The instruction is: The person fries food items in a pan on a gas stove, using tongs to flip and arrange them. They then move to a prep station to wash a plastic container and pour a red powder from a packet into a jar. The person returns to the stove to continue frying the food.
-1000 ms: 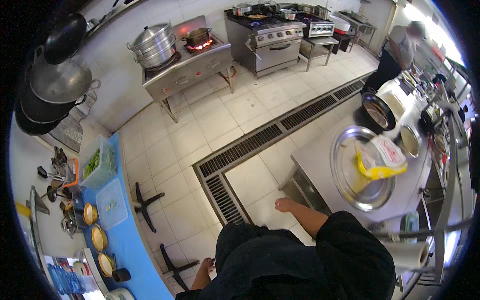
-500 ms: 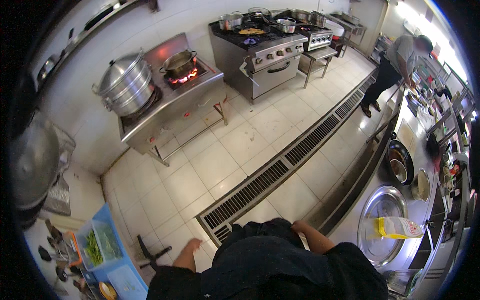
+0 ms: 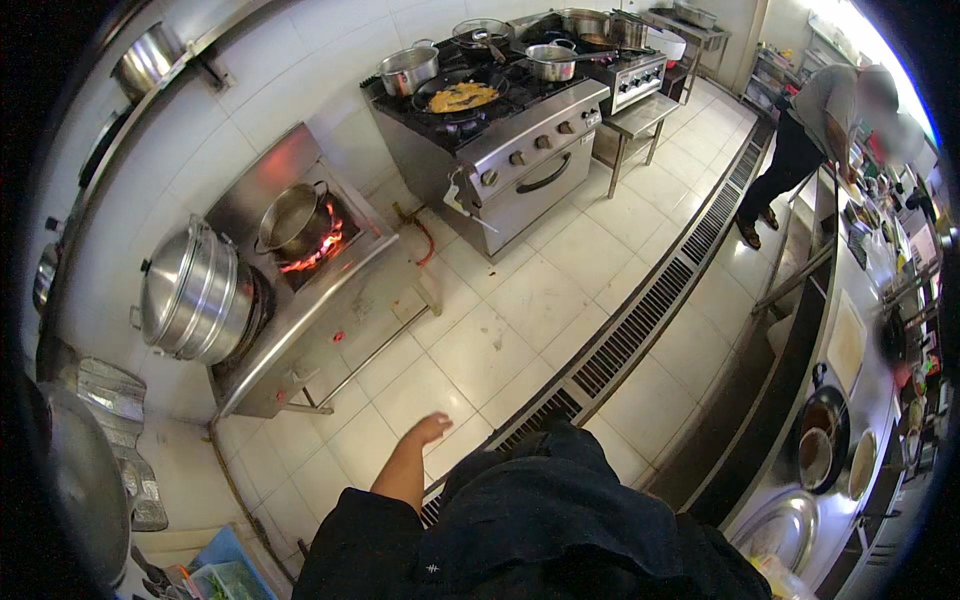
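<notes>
My left hand (image 3: 430, 430) hangs in the air over the tiled floor, in front of my dark clothing. It holds nothing, and its fingers look loosely extended. My right hand is hidden behind my clothing. Ahead stands a steel range (image 3: 530, 150) with a black frying pan (image 3: 424, 100) on it, and yellow food (image 3: 463, 97) lies in the pan. A pot with a long handle (image 3: 551, 65) and a two-handled pot (image 3: 409, 70) sit on the same range. On the low burner stand (image 3: 370, 255) at the left, a pot (image 3: 290, 225) sits over open flames.
A large steamer (image 3: 195, 290) shares the burner stand. A floor drain grate (image 3: 640, 335) runs diagonally past me. Along the right is a steel counter (image 3: 765, 485) with a black pan (image 3: 822, 440) and a round tray (image 3: 785, 530). Another person (image 3: 820, 130) stands farther along it.
I have moved forward, and the range and burner stand appear nearer. My left hand has swung forward. My right hand has gone out of sight, and the tray has slipped toward the lower edge.
</notes>
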Available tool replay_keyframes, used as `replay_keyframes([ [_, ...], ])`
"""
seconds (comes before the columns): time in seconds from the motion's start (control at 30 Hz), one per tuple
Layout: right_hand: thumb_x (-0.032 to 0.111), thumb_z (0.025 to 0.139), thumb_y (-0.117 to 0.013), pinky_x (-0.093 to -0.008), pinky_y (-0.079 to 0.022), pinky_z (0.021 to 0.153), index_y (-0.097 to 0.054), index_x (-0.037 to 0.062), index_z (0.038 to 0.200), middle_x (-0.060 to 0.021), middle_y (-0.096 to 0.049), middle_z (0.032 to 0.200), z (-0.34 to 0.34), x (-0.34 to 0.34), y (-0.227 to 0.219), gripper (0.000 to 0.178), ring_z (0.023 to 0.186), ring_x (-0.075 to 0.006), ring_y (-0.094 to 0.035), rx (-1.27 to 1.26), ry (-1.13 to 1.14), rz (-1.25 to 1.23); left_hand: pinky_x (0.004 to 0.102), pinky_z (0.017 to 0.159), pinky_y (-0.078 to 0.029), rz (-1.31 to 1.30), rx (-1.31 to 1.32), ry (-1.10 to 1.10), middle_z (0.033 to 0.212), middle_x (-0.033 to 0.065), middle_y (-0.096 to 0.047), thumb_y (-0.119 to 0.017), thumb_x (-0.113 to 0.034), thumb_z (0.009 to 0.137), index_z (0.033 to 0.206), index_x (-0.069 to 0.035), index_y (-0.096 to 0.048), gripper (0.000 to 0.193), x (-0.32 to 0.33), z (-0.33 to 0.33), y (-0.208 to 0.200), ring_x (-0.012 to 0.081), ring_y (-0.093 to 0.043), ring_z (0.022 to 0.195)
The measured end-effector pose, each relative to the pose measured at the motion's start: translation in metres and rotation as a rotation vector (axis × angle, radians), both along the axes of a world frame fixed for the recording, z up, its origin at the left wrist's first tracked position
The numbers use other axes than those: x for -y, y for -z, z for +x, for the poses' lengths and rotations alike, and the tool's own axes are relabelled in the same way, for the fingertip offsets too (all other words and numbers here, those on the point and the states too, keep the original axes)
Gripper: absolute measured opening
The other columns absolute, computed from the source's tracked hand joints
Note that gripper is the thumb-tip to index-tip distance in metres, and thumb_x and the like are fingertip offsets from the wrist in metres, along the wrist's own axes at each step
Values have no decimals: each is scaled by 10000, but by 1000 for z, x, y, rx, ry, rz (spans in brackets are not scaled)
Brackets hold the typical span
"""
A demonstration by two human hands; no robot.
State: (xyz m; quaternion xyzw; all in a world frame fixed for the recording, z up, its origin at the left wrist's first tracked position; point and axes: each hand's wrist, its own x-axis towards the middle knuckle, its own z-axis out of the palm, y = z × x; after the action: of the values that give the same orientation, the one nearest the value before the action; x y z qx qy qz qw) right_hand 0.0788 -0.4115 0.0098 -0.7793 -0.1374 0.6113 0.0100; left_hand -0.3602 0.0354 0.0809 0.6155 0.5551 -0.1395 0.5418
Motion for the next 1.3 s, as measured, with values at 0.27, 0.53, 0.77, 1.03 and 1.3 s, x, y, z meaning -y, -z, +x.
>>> replay_keyframes([
  [0.27, 176, 886, -470, -340, -482, 569, -607, 33, 1032, -70, -640, 795, 252, -287, -35, 246, 675, -183, -601, 470, -692, 267, 453, 649, -446, -408, -196, -406, 989, 98, -585, -529, -440, 850, 1130, -82, -530, 455, -45, -13, 70, 266, -604, 790],
  [0.53, 236, 865, -519, -304, -474, 597, -571, 11, 1119, -78, -634, 871, 351, -557, -143, 343, 714, -151, -593, 512, 146, 808, 420, 609, -447, -329, -252, -29, 943, 105, -599, -535, -408, 863, 1130, -57, -547, 441, -201, 68, 82, 245, -586, 702],
  [0.77, 210, 827, -589, -345, -466, 741, -535, -4, 1141, -133, -614, 942, 411, -721, -250, 384, 835, -231, -587, 788, 77, 907, 370, 619, -444, -56, 181, 167, 930, 86, -593, -563, -410, 842, 1144, -69, -537, 456, -391, 241, 61, 196, -546, 739],
  [1.03, 216, 799, -638, -426, -405, 928, -446, 70, 1258, -196, -466, 1225, 449, -870, -399, 518, 1114, -355, -475, 1332, -124, 1225, 392, 726, -439, -283, 219, -247, 1135, 72, -546, -530, -436, 850, 1248, -99, -434, 530, -440, 316, 31, 217, -551, 922],
  [1.3, 286, 753, -641, -448, -419, 881, -395, 135, 1300, -162, -561, 1125, 508, -1018, -421, 619, 1035, -321, -553, 1181, -838, 691, 343, 641, -436, -478, -129, -422, 852, 68, -606, -564, -300, 839, 996, -52, -601, 296, -312, 282, 68, 201, -551, 746],
])
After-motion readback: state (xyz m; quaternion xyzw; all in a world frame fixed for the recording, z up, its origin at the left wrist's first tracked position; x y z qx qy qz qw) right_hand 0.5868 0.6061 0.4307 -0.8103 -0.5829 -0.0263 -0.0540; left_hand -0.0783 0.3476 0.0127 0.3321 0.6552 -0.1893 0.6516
